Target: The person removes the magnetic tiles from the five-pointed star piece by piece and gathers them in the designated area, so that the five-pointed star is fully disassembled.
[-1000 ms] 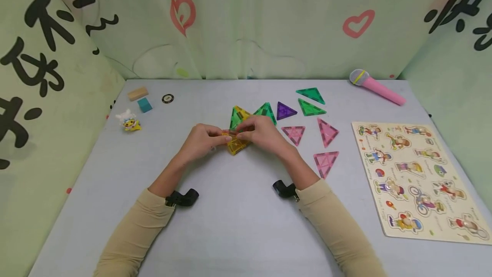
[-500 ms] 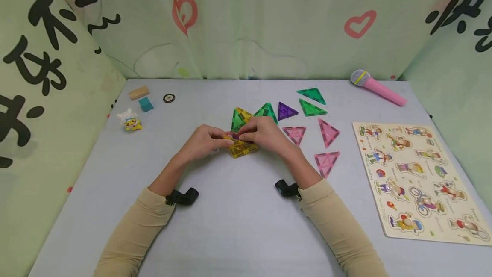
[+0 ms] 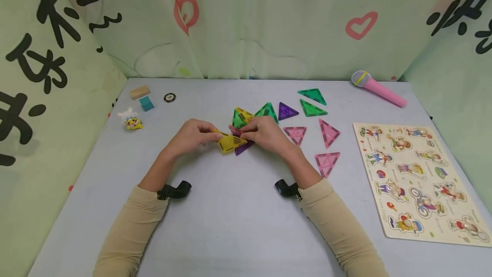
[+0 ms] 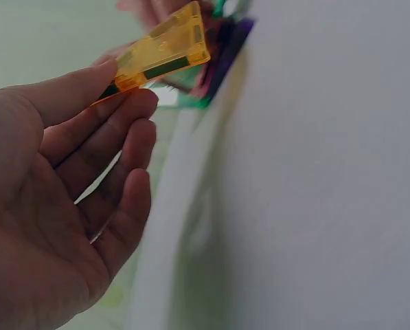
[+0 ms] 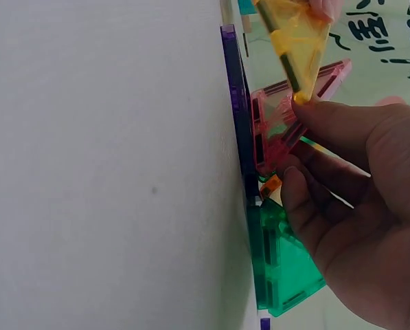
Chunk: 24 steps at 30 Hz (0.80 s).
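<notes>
Thumb and fingertips of my left hand (image 3: 194,135) pinch a translucent yellow triangular magnetic tile (image 3: 229,142), seen raised off the table in the left wrist view. My right hand (image 3: 266,134) pinches a pink magnetic tile (image 5: 265,130) that stands tilted; its thumb tip lies right at the yellow tile's lower corner. Below the pink tile, a purple tile (image 3: 243,147) lies flat on the table. Just behind the hands is a cluster of joined tiles, with a green one (image 3: 238,119) and a yellow one (image 3: 244,114) showing, partly hidden by my right hand.
To the right lie loose tiles: a purple one (image 3: 287,111), two green ones, and several pink ones (image 3: 328,133). A wooden picture puzzle board (image 3: 419,183) and a pink toy microphone (image 3: 380,89) are farther right. Small blocks (image 3: 146,103), a round disc and a figurine (image 3: 131,120) stand back left.
My left hand has drawn back to the left and up with the yellow tile, which no longer covers the pink and purple tiles beneath. My right hand has stayed nearly in place.
</notes>
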{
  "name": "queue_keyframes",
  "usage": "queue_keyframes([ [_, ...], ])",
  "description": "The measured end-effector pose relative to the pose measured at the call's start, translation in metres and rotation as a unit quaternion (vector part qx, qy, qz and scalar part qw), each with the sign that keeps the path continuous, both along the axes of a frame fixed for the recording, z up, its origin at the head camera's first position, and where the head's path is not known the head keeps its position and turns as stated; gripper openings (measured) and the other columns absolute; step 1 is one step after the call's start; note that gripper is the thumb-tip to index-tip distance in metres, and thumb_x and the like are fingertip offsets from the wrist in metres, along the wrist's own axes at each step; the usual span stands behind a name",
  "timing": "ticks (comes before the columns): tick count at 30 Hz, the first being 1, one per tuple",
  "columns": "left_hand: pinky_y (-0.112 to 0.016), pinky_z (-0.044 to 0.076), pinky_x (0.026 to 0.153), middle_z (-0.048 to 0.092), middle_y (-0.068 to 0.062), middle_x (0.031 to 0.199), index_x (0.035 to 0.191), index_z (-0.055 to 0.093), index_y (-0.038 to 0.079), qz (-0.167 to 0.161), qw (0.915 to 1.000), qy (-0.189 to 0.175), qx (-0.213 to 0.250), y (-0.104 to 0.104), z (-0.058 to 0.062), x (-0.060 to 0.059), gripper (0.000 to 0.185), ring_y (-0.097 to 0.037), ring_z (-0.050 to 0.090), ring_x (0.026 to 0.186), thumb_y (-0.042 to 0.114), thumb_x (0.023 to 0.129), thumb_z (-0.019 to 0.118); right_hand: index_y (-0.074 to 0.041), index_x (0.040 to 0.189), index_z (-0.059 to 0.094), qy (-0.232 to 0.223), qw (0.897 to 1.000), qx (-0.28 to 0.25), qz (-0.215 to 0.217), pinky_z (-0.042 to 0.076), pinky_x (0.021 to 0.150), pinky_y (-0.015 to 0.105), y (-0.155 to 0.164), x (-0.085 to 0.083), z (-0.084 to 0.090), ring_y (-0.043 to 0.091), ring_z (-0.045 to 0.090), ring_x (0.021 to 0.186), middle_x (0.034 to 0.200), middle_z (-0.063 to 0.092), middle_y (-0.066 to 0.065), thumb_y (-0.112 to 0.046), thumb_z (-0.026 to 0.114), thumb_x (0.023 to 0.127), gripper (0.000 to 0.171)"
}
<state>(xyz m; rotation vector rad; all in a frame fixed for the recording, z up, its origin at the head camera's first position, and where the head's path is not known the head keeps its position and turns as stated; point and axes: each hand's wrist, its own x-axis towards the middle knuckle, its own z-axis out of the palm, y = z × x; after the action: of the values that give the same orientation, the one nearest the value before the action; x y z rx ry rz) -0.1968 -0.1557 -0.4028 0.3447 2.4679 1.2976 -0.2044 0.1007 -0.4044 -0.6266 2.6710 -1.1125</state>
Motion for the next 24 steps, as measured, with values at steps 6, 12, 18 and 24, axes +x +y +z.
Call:
queue_keyframes([
  [6, -0.033, 0.042, 0.075, 0.072, -0.002, 0.091, 0.099, 0.076, 0.012, 0.092, 0.9957, 0.012, 0.004, -0.037, 0.014, -0.008, 0.036, -0.024, 0.055, 0.09, 0.046, 0.09, 0.07, -0.01, 0.106, 0.079, -0.009, 1.0, -0.004, -0.016, 0.055, 0.079, 0.031, -0.001, 0.0, -0.001, 0.017, 0.065, 0.093, 0.104, 0.076, 0.005, -0.02, 0.074, 0.091, 0.019],
  [12, -0.031, 0.043, 0.072, 0.075, -0.006, 0.092, 0.1, 0.076, 0.009, 0.22, 0.9744, 0.045, -0.004, -0.062, 0.01, -0.02, 0.044, -0.02, 0.061, 0.087, 0.051, 0.091, 0.067, -0.008, 0.107, 0.078, -0.002, 1.0, -0.006, -0.021, 0.056, 0.085, 0.035, 0.0, 0.001, -0.002, 0.019, 0.066, 0.096, 0.106, 0.076, 0.007, -0.019, 0.073, 0.091, 0.02],
  [18, -0.027, 0.032, 0.054, 0.077, -0.006, 0.088, 0.095, 0.078, 0.01, 0.301, 0.9455, 0.076, -0.098, -0.08, -0.012, -0.031, 0.043, -0.012, 0.048, 0.061, 0.05, 0.093, 0.063, -0.007, 0.109, 0.077, -0.005, 1.0, 0.003, -0.016, 0.055, 0.088, 0.036, -0.001, 0.003, -0.003, 0.02, 0.067, 0.1, 0.107, 0.076, 0.007, -0.018, 0.073, 0.091, 0.022],
  [24, -0.032, 0.029, 0.052, 0.059, 0.005, 0.059, 0.079, 0.072, 0.012, 0.301, 0.934, 0.091, -0.169, -0.084, -0.015, -0.037, 0.051, -0.016, 0.045, 0.058, 0.06, 0.092, 0.059, -0.008, 0.109, 0.077, -0.005, 1.0, 0.006, -0.025, 0.055, 0.087, 0.035, 0.001, 0.004, -0.002, 0.018, 0.065, 0.099, 0.106, 0.075, 0.005, -0.019, 0.072, 0.092, 0.021],
])
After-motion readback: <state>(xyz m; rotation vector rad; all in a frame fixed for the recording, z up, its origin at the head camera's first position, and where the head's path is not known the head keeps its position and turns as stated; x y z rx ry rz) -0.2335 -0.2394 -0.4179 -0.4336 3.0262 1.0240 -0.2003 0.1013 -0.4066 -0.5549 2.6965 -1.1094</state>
